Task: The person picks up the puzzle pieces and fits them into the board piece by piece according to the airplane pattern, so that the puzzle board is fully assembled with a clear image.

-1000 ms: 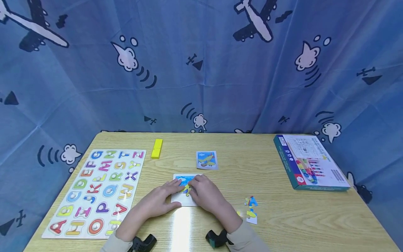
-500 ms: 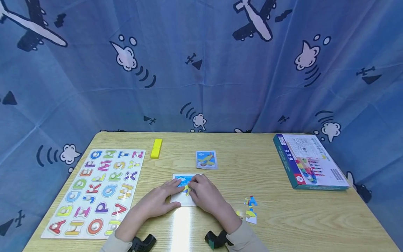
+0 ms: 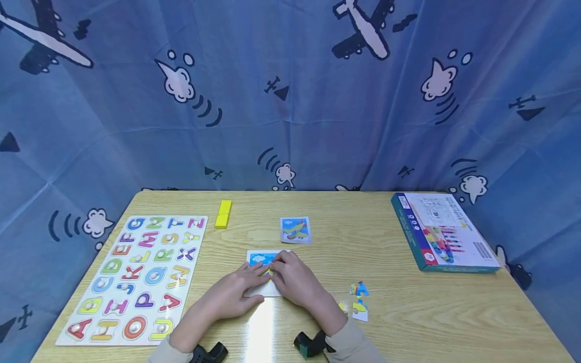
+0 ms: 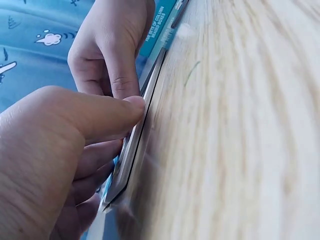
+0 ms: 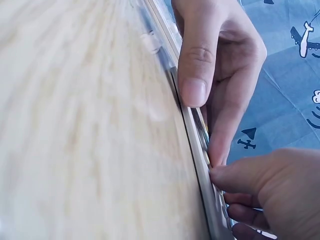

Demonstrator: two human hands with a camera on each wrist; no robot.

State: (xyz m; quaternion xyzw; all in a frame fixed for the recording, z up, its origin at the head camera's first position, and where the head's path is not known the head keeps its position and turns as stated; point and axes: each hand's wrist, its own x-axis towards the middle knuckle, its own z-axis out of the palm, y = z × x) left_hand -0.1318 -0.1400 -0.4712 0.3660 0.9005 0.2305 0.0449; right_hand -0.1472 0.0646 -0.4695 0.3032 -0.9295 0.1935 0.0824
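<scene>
A small white puzzle board (image 3: 271,290) with blue-sky and yellow pieces fitted in it lies flat on the table, largely covered by both hands. My left hand (image 3: 233,290) rests on its left side with straight, spread fingers; the thumb lies along the near edge. Over the right half, my right hand (image 3: 297,280) bends its fingers down and pinches a yellow puzzle piece (image 3: 272,271) at the board's middle, mostly hidden beneath the fingertips. In the right wrist view, the right thumb (image 5: 235,175) meets the left hand's fingertip at the board's edge.
Several loose puzzle pieces (image 3: 360,311) lie beside the right forearm. A picture card of a yellow plane (image 3: 295,230) lies beyond the board. An alphabet board (image 3: 150,302) is at left, a yellow block (image 3: 223,214) behind, a flat box (image 3: 454,232) at right.
My left fingers have shifted slightly right and toward me, covering more of the yellow picture. The right hand stays nearly in place. The head view has turned slightly.
</scene>
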